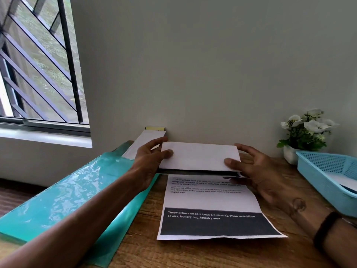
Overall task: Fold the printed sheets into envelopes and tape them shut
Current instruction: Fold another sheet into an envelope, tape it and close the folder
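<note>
Nearest to us are our two forearms, and the right one carries a dark wristband (326, 227). From the fingers outward: the thumb of our left hand (148, 161) lies on top of the folded flap and its fingers curl behind the flap's far edge, so this hand pinches the left end. Our right hand (253, 171) does the same on the other end, thumb on top near the lower corner; its other fingers are spread loosely behind, and how far they curl we cannot tell.

What we hold is the top part of the printed sheet (210, 200), turned over towards us so its white back shows. The rest of the sheet lies flat on the wooden table (193, 254), with text in the middle and a dark band near our edge. We think both ends are held so that the flap comes down straight and its corners meet the sides of the sheet before the crease is pressed.

A teal folder (63, 196) lies at the left, partly off the table. Behind our left hand a white folded paper (146, 140) leans towards the wall, maybe a finished piece. At the right stand a blue basket (318, 175) with white paper inside and a small pot of white flowers (305, 130). We see no tape, so we judge the taping is not yet done.
</note>
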{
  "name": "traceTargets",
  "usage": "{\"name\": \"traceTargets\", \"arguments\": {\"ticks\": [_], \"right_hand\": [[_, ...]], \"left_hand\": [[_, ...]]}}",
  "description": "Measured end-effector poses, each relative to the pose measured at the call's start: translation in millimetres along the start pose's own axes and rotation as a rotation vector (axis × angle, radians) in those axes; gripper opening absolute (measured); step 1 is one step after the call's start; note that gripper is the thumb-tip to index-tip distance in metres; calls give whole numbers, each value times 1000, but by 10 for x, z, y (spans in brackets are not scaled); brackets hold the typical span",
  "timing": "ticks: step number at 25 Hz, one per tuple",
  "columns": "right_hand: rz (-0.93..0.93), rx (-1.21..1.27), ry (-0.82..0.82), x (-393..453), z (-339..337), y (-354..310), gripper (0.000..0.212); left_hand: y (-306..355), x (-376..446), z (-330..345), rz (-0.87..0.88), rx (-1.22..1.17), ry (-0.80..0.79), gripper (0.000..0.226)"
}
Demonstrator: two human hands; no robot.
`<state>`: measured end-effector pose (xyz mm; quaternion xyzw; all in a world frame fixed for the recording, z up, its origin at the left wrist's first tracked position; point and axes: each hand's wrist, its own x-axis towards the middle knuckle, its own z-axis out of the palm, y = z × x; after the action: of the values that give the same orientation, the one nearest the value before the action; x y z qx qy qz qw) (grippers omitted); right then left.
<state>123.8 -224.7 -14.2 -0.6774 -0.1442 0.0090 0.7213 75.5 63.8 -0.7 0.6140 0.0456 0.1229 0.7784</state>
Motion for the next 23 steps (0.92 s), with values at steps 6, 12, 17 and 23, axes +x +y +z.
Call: {"name": "traceTargets", "arguments": {"ticks": [6, 12, 17, 23], "right_hand": [[-63, 52, 77, 21, -2, -17, 48], [-134, 68, 127, 46, 3, 25, 27], [-253, -121, 146, 29, 55, 69, 29], [-48, 132, 166, 33, 81, 1, 37]], "left_hand": [[45, -119, 103, -6, 83, -19, 34], [48, -67, 99, -177, -177, -66, 59], [52, -67, 49, -217, -270, -100, 55], [78, -54, 38, -185, -129, -62, 33]]}}
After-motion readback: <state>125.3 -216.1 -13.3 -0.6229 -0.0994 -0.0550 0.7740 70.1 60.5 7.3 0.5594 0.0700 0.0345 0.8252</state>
